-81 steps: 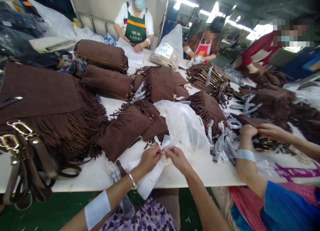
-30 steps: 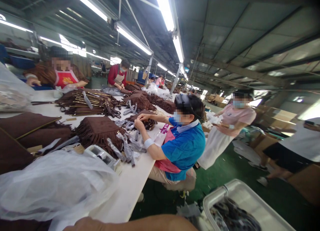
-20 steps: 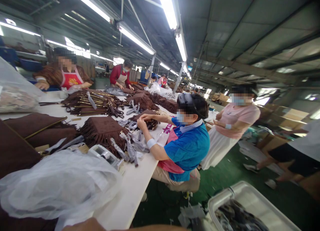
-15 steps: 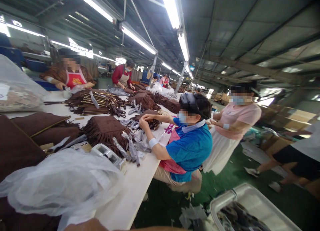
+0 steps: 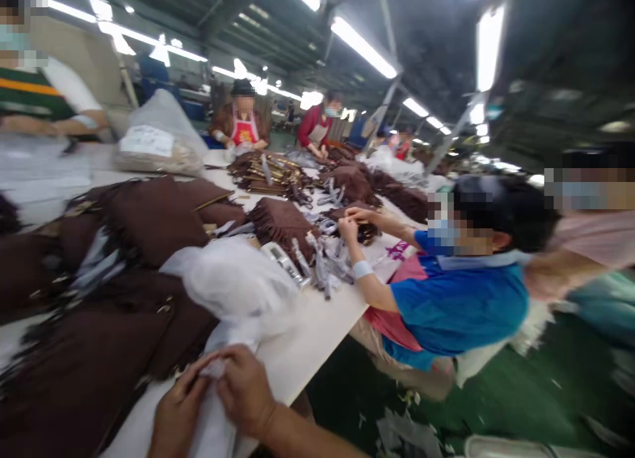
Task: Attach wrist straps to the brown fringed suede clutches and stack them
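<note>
White tissue-like wrap (image 5: 213,418) sits pinched between both your hands at the near edge of the table (image 5: 317,325), hanging partly over that edge toward you. Your left hand (image 5: 176,412) is curled nearly closed w/ fingertips nipping the wrap from the left; your right hand (image 5: 245,392) is closed over the top of it, thumb side pressing in, so both grip the same bunched spot. Just beyond your hands on the table lies the crumpled clear plastic bag (image 5: 233,286), and left of that bag the dark brown suede fringe bags (image 5: 89,352) are piled, one touching the wrap's far side as far as the blur lets me tell. To do this well, I'd judge you want eyes back on your hands: view is blurred and tilted toward the co-worker in the blue shirt (image 5: 456,306), who sits at the table's right side w/ own hands on hardware, well apart from yours. Keep the pinch tight, work the wrap w/ fingertips not palms, and keep it on the table rather than dangling, so it doesn't tear or snag on fringe.
</note>
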A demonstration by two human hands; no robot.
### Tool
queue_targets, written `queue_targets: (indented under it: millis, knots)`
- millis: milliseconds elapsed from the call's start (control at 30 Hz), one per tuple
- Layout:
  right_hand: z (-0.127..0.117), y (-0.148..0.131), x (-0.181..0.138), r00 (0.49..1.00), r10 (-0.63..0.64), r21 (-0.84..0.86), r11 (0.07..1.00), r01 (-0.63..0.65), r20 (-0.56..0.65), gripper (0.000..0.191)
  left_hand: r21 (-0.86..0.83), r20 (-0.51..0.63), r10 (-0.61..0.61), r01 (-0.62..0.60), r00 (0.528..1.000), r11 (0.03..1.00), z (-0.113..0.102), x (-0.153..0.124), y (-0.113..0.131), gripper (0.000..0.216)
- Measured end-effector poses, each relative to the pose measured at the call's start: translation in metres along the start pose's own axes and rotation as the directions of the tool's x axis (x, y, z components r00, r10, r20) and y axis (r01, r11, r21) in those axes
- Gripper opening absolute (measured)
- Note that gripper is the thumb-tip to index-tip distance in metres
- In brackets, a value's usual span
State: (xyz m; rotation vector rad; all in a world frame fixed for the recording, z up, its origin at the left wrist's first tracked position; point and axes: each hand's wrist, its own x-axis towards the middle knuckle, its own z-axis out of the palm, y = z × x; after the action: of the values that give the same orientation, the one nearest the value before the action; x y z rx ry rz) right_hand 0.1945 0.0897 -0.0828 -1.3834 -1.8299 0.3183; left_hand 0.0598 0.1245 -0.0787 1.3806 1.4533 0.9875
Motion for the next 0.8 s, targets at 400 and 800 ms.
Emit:
queue_targets:
  millis: [400,800]
  knots:
    - [0.003,0.003,-0.008,0.999,0.022,0.272,0.962,-0.009,-0.045,0.032,-0.172,-0.023,-0.027,0.023,0.999,0.985,0.009,-0.005,-0.021,0.031]
    - [-0.007,0.001,-0.013,0.985,-0.032,0.354,0.935,-0.031,0.171,0.069,0.090,-0.094,0.098,-0.089,0.991,0.992,0.005,-0.004,-0.010,0.017]
